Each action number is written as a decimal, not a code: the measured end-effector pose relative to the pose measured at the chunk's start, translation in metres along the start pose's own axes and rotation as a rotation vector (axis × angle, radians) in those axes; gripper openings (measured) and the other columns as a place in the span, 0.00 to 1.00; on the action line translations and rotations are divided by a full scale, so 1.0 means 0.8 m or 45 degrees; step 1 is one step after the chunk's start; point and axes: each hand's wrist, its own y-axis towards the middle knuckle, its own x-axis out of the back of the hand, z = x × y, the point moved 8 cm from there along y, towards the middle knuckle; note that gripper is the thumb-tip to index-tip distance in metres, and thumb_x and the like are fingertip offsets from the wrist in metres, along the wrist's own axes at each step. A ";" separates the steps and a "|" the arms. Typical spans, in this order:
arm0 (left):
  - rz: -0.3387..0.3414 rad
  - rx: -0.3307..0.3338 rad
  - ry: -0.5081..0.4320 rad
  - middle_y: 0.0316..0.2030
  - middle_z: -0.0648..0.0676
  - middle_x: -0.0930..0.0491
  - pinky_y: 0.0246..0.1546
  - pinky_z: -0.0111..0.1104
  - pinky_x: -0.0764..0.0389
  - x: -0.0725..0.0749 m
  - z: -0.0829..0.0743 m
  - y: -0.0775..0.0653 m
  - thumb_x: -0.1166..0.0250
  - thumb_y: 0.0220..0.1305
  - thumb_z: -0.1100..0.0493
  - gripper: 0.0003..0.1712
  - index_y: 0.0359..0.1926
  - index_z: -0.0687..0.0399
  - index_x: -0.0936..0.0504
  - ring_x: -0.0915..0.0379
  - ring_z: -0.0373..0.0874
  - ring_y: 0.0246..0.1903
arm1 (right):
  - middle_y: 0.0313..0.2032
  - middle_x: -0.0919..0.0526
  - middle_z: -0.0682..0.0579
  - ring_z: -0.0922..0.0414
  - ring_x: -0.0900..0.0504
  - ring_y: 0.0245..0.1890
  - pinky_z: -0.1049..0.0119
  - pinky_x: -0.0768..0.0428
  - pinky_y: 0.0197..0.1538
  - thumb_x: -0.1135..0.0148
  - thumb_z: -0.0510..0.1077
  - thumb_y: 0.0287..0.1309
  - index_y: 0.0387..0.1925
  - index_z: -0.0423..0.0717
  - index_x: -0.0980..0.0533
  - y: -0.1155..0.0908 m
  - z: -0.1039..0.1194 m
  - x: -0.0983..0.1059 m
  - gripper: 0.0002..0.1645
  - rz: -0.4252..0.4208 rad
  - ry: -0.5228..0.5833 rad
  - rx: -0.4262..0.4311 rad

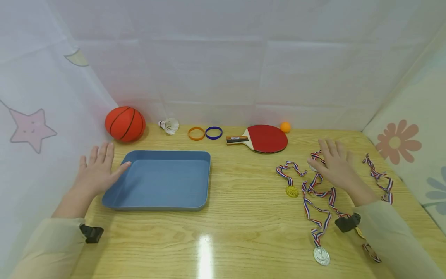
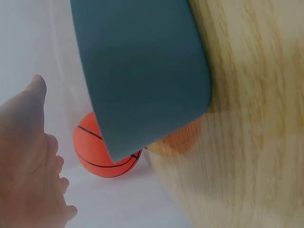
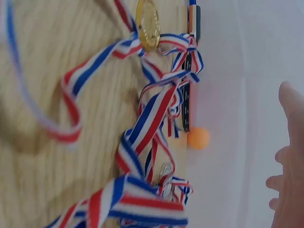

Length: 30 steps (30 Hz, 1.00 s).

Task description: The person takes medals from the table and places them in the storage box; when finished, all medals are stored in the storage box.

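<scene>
Your left hand (image 1: 95, 170) lies flat with fingers spread at the lower left, its thumb touching the left rim of the blue tray (image 1: 205, 176). Your right hand (image 1: 332, 164), fingers straight, hovers over the tangled medal ribbons (image 1: 322, 192) at the right. A gold medal (image 1: 292, 191) lies just left of it on the table (image 1: 244, 217).

Wooden table (image 1: 244, 217), white fabric walls (image 1: 226, 58)
</scene>
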 end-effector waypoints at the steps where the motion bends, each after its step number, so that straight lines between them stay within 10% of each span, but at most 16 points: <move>1: -0.002 -0.004 -0.001 0.67 0.67 0.77 0.55 0.64 0.76 0.000 -0.001 -0.001 0.62 0.66 0.32 0.51 0.69 0.62 0.75 0.86 0.65 0.64 | 0.69 0.68 0.37 0.40 0.78 0.66 0.32 0.78 0.55 0.58 0.65 0.64 0.71 0.49 0.70 0.002 0.005 0.000 0.49 0.003 0.007 0.012; 16: 0.004 -0.082 -0.010 0.67 0.70 0.72 0.57 0.64 0.69 -0.001 -0.010 -0.007 0.60 0.68 0.36 0.48 0.69 0.69 0.67 0.81 0.66 0.64 | 0.70 0.59 0.39 0.41 0.68 0.68 0.37 0.69 0.62 0.54 0.67 0.61 0.72 0.45 0.61 0.032 0.123 -0.011 0.50 0.069 -0.023 0.263; 30: 0.016 -0.157 -0.012 0.66 0.75 0.64 0.57 0.64 0.59 -0.011 -0.007 -0.012 0.56 0.69 0.40 0.46 0.68 0.73 0.62 0.72 0.69 0.65 | 0.69 0.49 0.44 0.47 0.59 0.69 0.44 0.59 0.65 0.51 0.67 0.59 0.70 0.43 0.50 0.051 0.243 -0.076 0.49 0.158 -0.049 0.559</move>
